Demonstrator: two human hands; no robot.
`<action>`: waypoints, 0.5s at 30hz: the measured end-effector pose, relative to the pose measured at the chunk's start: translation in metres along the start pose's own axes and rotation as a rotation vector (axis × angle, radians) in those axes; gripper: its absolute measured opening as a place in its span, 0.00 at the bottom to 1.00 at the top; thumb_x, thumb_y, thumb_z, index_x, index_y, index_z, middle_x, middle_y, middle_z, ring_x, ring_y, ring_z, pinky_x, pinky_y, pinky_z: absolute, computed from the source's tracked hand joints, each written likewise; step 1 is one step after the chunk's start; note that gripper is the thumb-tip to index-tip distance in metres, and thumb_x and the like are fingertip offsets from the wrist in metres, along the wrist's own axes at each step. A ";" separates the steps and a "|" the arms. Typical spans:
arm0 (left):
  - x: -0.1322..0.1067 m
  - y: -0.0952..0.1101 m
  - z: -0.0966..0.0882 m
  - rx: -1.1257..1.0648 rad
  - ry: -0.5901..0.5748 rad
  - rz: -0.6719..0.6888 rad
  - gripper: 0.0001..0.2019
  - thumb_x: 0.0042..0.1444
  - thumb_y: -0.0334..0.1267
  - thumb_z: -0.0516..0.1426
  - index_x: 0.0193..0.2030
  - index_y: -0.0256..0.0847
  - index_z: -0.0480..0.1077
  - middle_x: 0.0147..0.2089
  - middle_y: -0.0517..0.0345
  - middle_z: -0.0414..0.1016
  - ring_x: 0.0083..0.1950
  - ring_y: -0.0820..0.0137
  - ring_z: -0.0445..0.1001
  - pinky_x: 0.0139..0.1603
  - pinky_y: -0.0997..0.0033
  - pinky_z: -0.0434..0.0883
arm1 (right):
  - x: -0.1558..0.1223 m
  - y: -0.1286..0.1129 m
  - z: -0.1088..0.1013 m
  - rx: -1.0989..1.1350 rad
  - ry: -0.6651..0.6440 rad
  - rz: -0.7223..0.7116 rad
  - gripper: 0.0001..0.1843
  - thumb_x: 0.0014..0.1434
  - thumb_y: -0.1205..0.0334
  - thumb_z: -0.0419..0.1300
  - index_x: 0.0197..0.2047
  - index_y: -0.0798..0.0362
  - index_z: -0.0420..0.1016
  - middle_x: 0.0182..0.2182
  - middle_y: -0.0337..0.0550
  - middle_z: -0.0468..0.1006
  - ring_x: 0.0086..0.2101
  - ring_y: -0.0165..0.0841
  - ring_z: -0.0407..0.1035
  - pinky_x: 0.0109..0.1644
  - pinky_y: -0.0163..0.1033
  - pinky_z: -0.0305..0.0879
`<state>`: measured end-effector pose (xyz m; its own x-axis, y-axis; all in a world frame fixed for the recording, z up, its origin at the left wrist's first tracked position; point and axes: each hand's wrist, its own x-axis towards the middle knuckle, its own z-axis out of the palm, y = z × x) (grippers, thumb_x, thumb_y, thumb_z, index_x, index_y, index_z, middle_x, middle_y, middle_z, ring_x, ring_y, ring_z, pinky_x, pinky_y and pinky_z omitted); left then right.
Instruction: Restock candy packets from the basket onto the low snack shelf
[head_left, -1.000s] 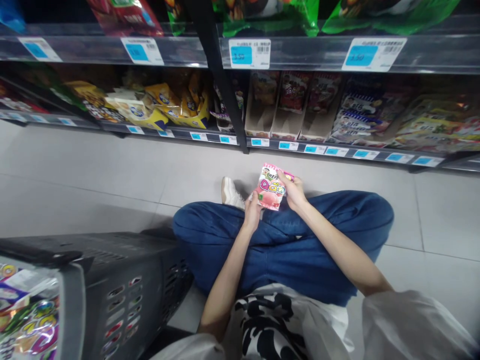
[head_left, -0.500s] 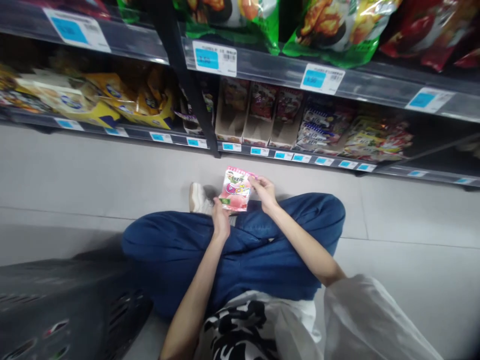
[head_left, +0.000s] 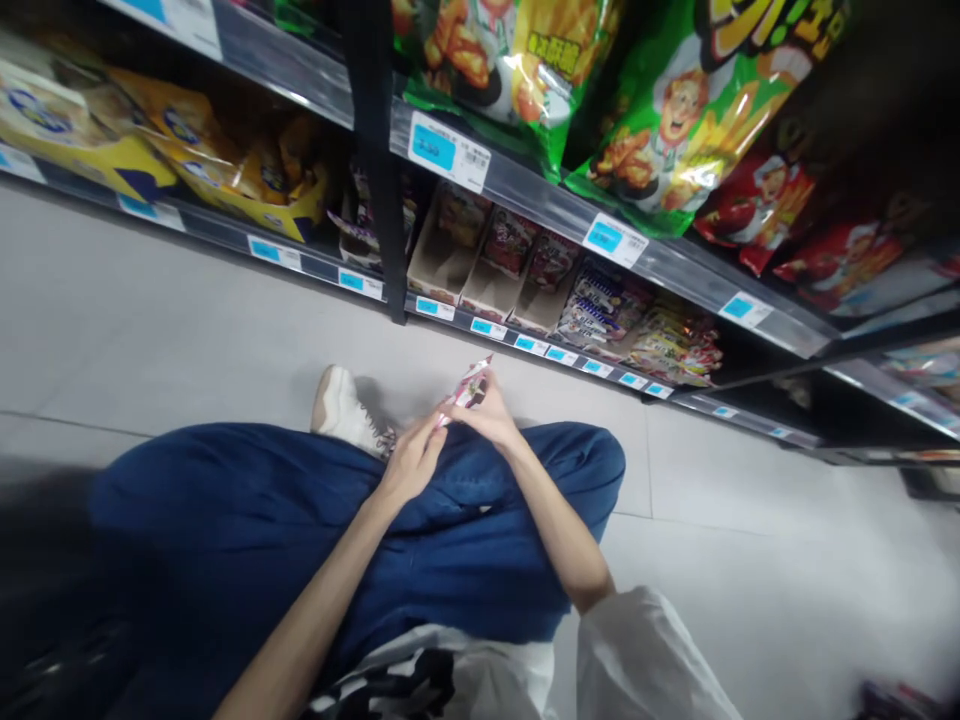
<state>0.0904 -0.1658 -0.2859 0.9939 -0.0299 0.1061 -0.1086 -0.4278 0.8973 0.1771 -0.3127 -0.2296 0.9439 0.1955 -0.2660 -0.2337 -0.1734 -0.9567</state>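
Observation:
A small pink-and-white candy packet [head_left: 472,384] is held between both hands above my crossed legs, tilted so that it shows nearly edge-on. My left hand [head_left: 415,455] grips its lower end, fingers closed. The upper right side of the packet is in my right hand [head_left: 489,408], whose thumb lies across its face. Part of the printed front is hidden by the fingers. Beyond the hands, on the bottom shelf, stand open cardboard boxes [head_left: 487,290] with similar small packets in them.
A dark shelf unit [head_left: 375,150] runs across in front of me. Large green snack bags [head_left: 660,130] fill its upper shelf, and yellow boxes of packets [head_left: 247,205] sit lower left. My white shoe [head_left: 341,405] rests on the grey tiled floor [head_left: 187,350].
The packet has turned from facing me to nearly edge-on, and my hands have come closer together. My view has swung right, so the grey basket at lower left is mostly out of sight.

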 end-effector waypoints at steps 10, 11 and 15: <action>-0.009 -0.009 0.018 0.244 -0.384 0.195 0.22 0.72 0.49 0.46 0.66 0.47 0.68 0.66 0.55 0.70 0.65 0.60 0.70 0.68 0.53 0.66 | -0.039 -0.064 -0.158 -0.057 0.555 -0.486 0.45 0.43 0.57 0.76 0.60 0.48 0.60 0.51 0.43 0.74 0.49 0.37 0.74 0.59 0.51 0.71; -0.009 -0.011 0.019 0.245 -0.384 0.191 0.22 0.72 0.49 0.46 0.66 0.46 0.68 0.64 0.54 0.72 0.63 0.60 0.71 0.66 0.54 0.66 | -0.034 -0.063 -0.176 -0.006 0.644 -0.488 0.44 0.41 0.57 0.77 0.58 0.48 0.61 0.49 0.42 0.75 0.49 0.36 0.74 0.59 0.51 0.71; -0.006 -0.011 0.019 0.252 -0.404 0.143 0.23 0.72 0.49 0.46 0.64 0.42 0.70 0.59 0.51 0.76 0.60 0.61 0.73 0.64 0.57 0.67 | 0.003 -0.047 -0.236 0.152 0.967 -0.417 0.41 0.38 0.53 0.77 0.50 0.49 0.59 0.45 0.39 0.75 0.45 0.36 0.76 0.55 0.50 0.75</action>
<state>0.0861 -0.1782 -0.3043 0.9026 -0.4306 0.0011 -0.2858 -0.5972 0.7495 0.2461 -0.5320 -0.1571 0.7243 -0.6503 0.2289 0.1869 -0.1344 -0.9732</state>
